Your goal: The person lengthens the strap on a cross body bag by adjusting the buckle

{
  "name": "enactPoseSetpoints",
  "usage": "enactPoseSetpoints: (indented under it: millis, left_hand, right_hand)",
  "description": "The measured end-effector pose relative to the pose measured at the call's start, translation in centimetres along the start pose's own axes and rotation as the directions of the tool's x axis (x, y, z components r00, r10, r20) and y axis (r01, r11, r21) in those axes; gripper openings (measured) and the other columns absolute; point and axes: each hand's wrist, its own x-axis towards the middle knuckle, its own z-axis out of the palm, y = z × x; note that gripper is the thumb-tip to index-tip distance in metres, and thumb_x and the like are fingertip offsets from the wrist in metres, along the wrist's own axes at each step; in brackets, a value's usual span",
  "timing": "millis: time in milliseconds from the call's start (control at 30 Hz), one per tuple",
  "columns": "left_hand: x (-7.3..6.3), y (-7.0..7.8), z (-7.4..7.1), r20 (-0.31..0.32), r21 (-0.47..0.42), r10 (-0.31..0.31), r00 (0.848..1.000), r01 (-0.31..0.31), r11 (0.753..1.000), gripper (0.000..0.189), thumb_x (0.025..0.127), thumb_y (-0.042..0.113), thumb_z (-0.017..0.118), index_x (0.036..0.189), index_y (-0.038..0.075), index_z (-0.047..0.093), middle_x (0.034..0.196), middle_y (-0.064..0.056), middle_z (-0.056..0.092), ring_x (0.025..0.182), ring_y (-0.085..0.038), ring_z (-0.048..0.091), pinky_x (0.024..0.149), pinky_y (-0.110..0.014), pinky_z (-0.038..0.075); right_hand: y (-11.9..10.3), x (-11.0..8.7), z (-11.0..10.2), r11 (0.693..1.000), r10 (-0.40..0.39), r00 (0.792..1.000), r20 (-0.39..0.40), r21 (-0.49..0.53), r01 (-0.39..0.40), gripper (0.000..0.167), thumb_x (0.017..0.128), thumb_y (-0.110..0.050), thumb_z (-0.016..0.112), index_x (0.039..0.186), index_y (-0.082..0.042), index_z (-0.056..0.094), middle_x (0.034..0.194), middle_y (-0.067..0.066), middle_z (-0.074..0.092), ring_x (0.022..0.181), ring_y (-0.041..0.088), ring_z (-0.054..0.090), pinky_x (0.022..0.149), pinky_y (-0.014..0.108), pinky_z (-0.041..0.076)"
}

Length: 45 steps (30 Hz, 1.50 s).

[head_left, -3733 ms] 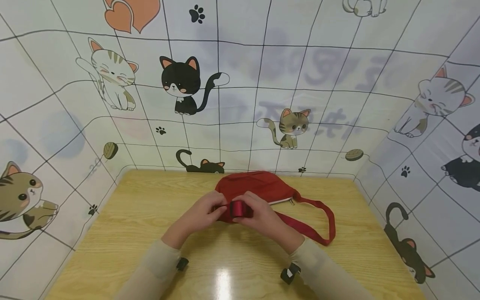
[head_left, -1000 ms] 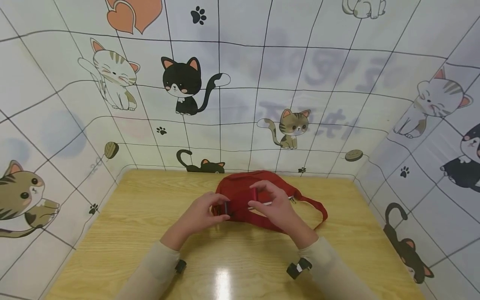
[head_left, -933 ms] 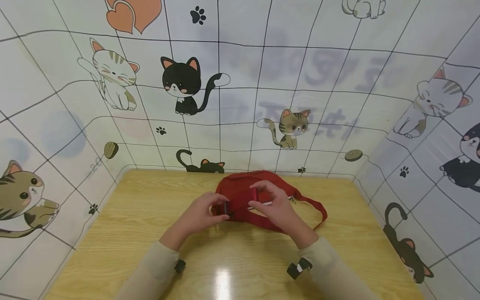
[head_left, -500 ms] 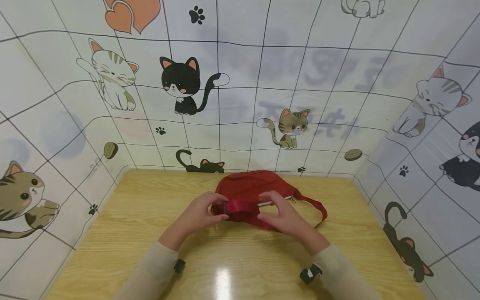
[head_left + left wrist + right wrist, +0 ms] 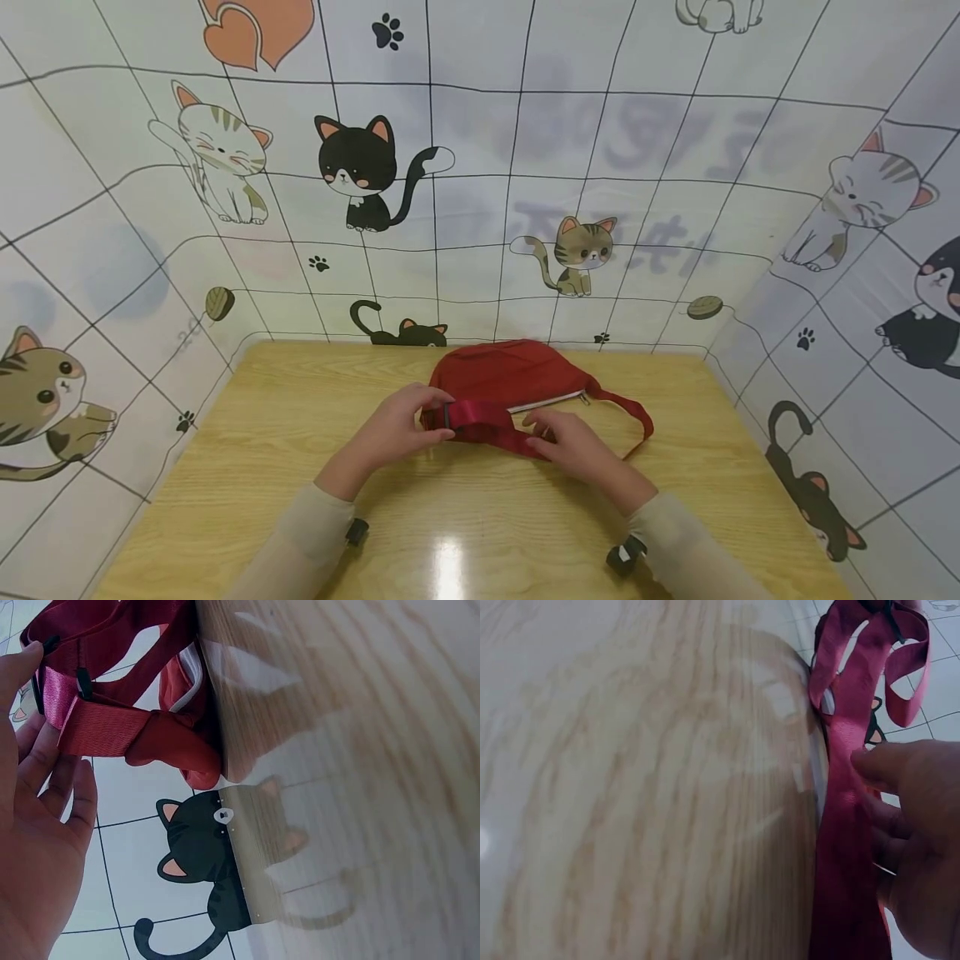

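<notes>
A red waist bag (image 5: 510,371) lies at the back of the table, its zip edge toward me. My left hand (image 5: 390,425) pinches the dark strap adjuster (image 5: 447,417) at the bag's left end between thumb and fingers. From there the crimson strap (image 5: 483,412) stands up in a loose loop. In the left wrist view, the doubled webbing (image 5: 105,731) passes by the left fingers. My right hand (image 5: 577,446), lower and to the right, holds the strap's lower run. In the right wrist view, its thumb is on the webbing (image 5: 847,810) and its other fingers are partly hidden behind.
Wood-grain table (image 5: 300,392) stretches in front of the bag and to both sides. Behind it rises a white backdrop (image 5: 480,208) printed with cats and grid lines. A strap loop (image 5: 633,412) trails at the bag's right end.
My right hand has let go of the loop's end, opened, and moved down and right to the lower strap. The loop has sagged forward. My left hand keeps its place on the adjuster.
</notes>
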Motion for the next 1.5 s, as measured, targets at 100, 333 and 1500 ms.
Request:
enactPoseSetpoints:
  millis: [100, 333, 1500]
  left_hand:
    - [0.1, -0.1, 0.0, 0.005, 0.004, 0.0, 1.0, 0.0, 1.0, 0.045, 0.091, 0.028, 0.095, 0.13, 0.02, 0.075, 0.116, 0.007, 0.069, 0.104, -0.012, 0.065, 0.09, -0.046, 0.059]
    - [0.2, -0.4, 0.0, 0.013, 0.037, 0.015, 1.0, -0.016, 0.999, 0.043, 0.089, 0.028, 0.096, 0.127, 0.021, 0.077, 0.109, 0.012, 0.067, 0.099, -0.009, 0.062, 0.089, -0.039, 0.057]
    - [0.2, -0.4, -0.2, 0.021, 0.068, 0.009, 1.0, -0.011, 0.998, 0.046, 0.088, 0.028, 0.096, 0.128, 0.017, 0.077, 0.115, 0.008, 0.071, 0.106, -0.013, 0.066, 0.096, -0.043, 0.058]
  right_hand:
    - [0.4, 0.0, 0.0, 1.0, -0.008, 1.0, -0.004, -0.01, 0.008, 0.016, 0.105, -0.011, 0.077, 0.119, -0.017, 0.077, 0.1, -0.01, 0.075, 0.087, 0.004, 0.068, 0.082, 0.034, 0.058]
    - [1.5, -0.8, -1.6, 0.997, -0.008, 0.999, -0.045, -0.075, 0.005, 0.015, 0.103, -0.011, 0.079, 0.115, -0.021, 0.082, 0.106, -0.008, 0.077, 0.096, 0.01, 0.07, 0.087, 0.038, 0.06]
    - [2.2, -1.1, -1.7, 0.999, -0.021, 0.999, -0.025, -0.049, 0.019, 0.023, 0.104, -0.011, 0.078, 0.125, -0.019, 0.083, 0.118, -0.008, 0.079, 0.114, 0.017, 0.073, 0.101, 0.047, 0.059]
